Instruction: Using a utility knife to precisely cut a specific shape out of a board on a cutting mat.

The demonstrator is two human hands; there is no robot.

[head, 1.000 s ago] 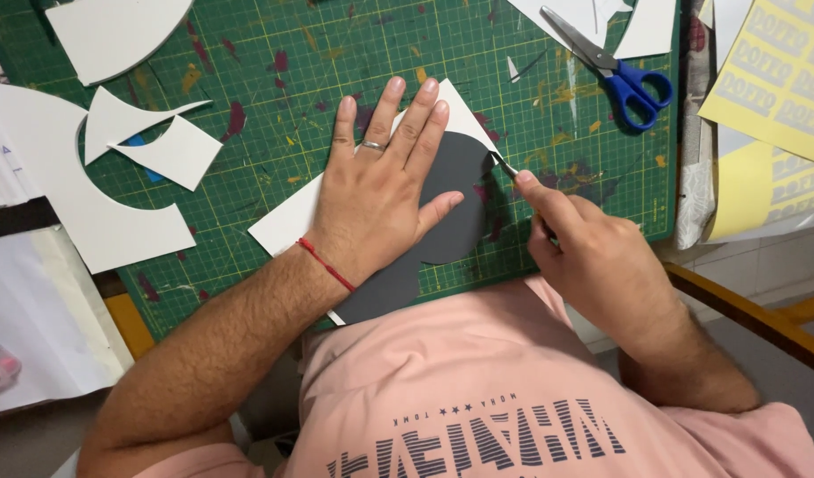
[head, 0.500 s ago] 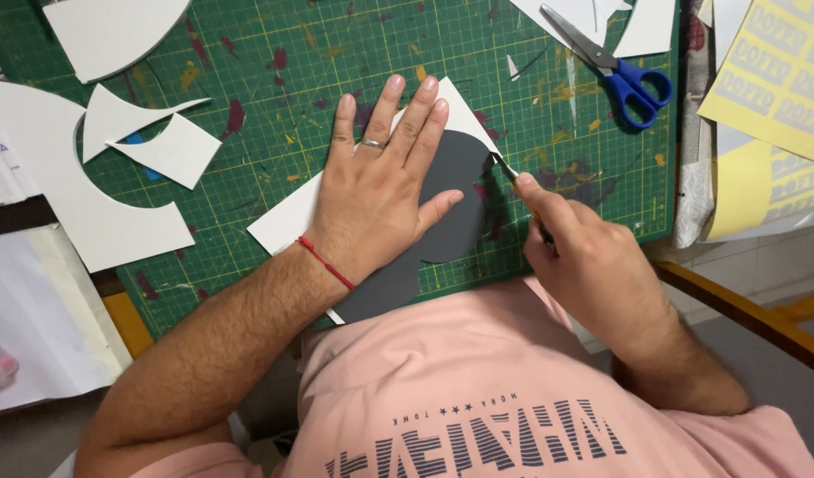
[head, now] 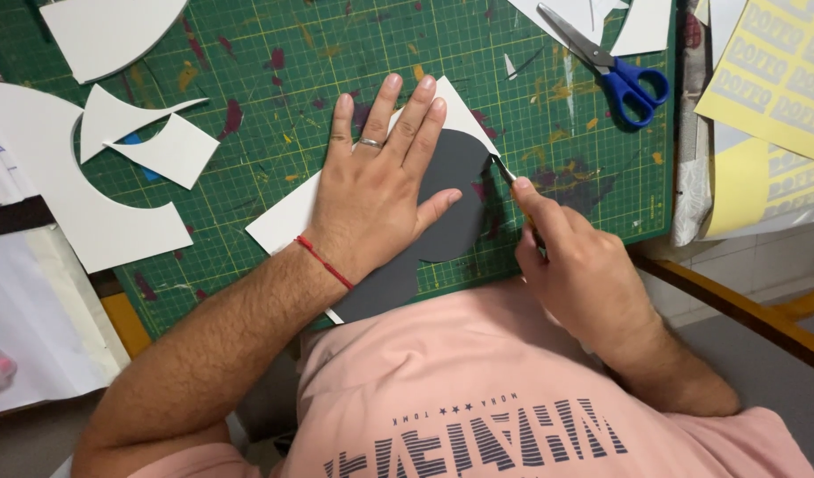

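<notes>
The dark grey shape point(head: 455, 190) lies on a white sheet point(head: 287, 217) near the front edge of the green cutting mat point(head: 354, 44), right in front of the person's pink shirt. It is a flat, matte piece with a rounded, dome-like top and a narrower stem running down toward the person's chest, where its lower end reaches the mat's front edge. The white sheet shows around it as a pointed corner at the top and a slanted strip on the left. The left hand point(head: 371, 199) is pressed flat on top, fingers spread wide and straight, thumb out to the side across the grey; it grips nothing, only pins the work down. A ring sits on one finger and a red string circles the wrist. The right hand point(head: 575, 265) is curled tight around a slim craft knife point(head: 506, 173), whose tip meets the right edge of the grey curve just below the white corner. Off to the left lie white offcuts point(head: 132, 142) with curved edges, and blue-handled scissors point(head: 615, 66) rest closed at the mat's far right, beside yellow sheets point(head: 774, 80).
</notes>
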